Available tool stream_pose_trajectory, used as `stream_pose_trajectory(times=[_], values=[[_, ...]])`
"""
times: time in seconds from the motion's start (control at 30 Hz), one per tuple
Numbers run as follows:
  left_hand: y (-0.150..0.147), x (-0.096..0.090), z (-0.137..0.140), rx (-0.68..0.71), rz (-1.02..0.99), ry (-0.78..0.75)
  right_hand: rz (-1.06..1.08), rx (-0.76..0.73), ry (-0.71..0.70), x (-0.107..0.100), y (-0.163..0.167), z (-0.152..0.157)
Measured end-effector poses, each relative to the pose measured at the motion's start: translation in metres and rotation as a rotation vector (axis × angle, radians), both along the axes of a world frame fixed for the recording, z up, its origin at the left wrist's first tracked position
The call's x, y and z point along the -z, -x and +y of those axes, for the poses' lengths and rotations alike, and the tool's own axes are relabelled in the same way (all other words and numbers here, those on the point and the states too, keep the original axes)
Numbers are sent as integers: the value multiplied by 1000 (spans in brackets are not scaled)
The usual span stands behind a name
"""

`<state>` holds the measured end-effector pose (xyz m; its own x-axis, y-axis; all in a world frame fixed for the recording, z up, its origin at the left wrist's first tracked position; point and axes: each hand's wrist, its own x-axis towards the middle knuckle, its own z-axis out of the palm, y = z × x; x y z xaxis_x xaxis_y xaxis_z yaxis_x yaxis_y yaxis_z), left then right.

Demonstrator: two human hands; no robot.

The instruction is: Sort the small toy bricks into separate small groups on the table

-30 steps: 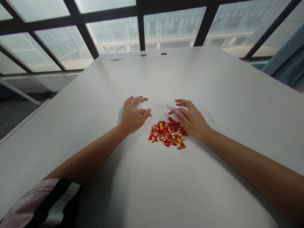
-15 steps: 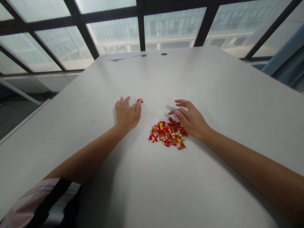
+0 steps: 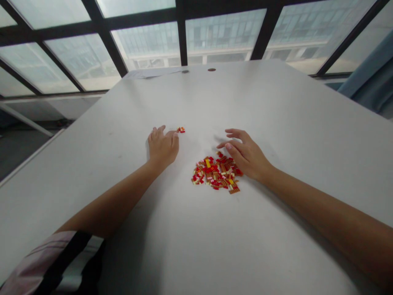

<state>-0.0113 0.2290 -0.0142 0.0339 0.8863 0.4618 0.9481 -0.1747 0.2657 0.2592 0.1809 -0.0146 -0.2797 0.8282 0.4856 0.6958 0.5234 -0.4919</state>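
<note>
A loose pile of small building bricks (image 3: 215,173), red, brown, yellow, white and pink, lies on the white table (image 3: 190,241) in front of me. My right hand (image 3: 245,153) rests at the pile's right edge, palm turned inward and fingers apart, with nothing visible in it. Farther left, my left hand (image 3: 162,145) lies palm down on the tabletop, its fingers partly spread. A small cluster of red, white and orange bricks (image 3: 181,130) sits just past its thumb side, close to the index fingertip; whether they touch I cannot tell.
At the table's far edge lie sheets of white paper (image 3: 150,73) and two round cable holes, one of them brown (image 3: 211,70). Behind stands a dark-framed window (image 3: 183,37). A blue curtain (image 3: 371,78) hangs at the right.
My left hand has shifted slightly left, its thumb drawing away from the small cluster, which shows more fully. My right hand and the pile stay practically where they were.
</note>
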Motion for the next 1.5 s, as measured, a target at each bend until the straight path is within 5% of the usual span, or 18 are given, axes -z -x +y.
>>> stream_pose_trajectory(times=[0.33, 0.7, 0.83, 0.97, 1.5], values=[[4, 5, 6, 86, -78, -51, -8, 10, 4, 0, 1, 0], [1, -13, -11, 739, -19, -267, 2, -26, -6, -3, -1, 0], [-2, -17, -14, 892, 21, -308, -14, -181, -49, -12, -1, -4], [-2, -18, -14, 918, 4, -337, -123, -322, -95, -16, 0, -7], [-2, -20, -16, 842, 18, -195, -150, -341, -58, -14, 2, -7]])
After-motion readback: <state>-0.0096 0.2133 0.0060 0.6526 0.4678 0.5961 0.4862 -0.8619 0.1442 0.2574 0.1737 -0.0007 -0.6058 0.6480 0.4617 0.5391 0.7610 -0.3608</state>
